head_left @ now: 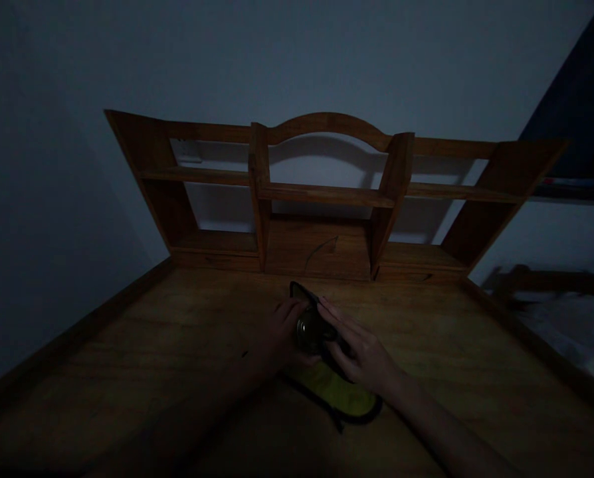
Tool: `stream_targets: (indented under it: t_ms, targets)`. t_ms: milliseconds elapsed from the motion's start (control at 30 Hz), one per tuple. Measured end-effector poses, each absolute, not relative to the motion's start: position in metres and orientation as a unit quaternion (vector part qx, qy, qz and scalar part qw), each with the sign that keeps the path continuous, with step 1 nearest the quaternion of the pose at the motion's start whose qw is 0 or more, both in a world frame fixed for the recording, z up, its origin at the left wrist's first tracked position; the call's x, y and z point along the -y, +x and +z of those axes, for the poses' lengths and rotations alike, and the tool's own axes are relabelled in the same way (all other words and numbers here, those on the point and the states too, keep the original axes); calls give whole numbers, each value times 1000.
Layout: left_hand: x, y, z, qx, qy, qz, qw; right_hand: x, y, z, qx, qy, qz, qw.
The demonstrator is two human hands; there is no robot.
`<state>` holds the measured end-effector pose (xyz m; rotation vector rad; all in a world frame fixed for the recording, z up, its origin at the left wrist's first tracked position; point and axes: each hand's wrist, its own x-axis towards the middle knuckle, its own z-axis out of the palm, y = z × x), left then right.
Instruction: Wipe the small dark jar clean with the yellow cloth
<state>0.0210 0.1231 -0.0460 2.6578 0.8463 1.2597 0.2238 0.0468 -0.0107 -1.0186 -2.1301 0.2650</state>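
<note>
In the dim light, my left hand point(281, 337) is closed around the left side of a dark round object point(307, 330) with shiny rings on its face. Its exact kind is too dark to make out. From the other side, my right hand point(361, 353) grips the dark, black-edged flap of a zip pouch with its fingers and thumb. Below both hands the pouch's yellow-green part point(344, 393) lies spread on the desk, bordered in black, with a short strap or zip end at its near edge. The round object sits against the flap, between my hands.
Across the back of the wooden desk point(202, 318) stands a wooden shelf unit point(324, 194) with small drawers at its base. A small dark speck point(244, 354) lies left of my hands. Raised rims border the desk's left and right sides.
</note>
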Motion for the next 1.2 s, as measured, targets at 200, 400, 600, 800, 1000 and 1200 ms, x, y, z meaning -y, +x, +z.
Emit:
stream_targets:
  t_ms: [200, 400, 600, 800, 1000, 1200]
  targets:
    - [-110, 21, -38, -223, 914, 336, -36, -50, 226, -12, 805, -407, 156, 402]
    - [-112, 20, -31, -303, 879, 369, -10, -52, 229, -15, 773, -433, 151, 438]
    - [-128, 17, -43, -328, 830, 443, 87, -48, 226, -15, 822, -409, 80, 388]
    - [-123, 19, -42, -289, 856, 409, 130, -44, 219, -7, 844, -413, 64, 337]
    - [-123, 17, -44, -291, 863, 401, 97, -49, 217, -10, 799, -421, 156, 399]
    - [-118, 18, -50, -213, 909, 356, 37, -55, 222, -24, 759, -434, 196, 445]
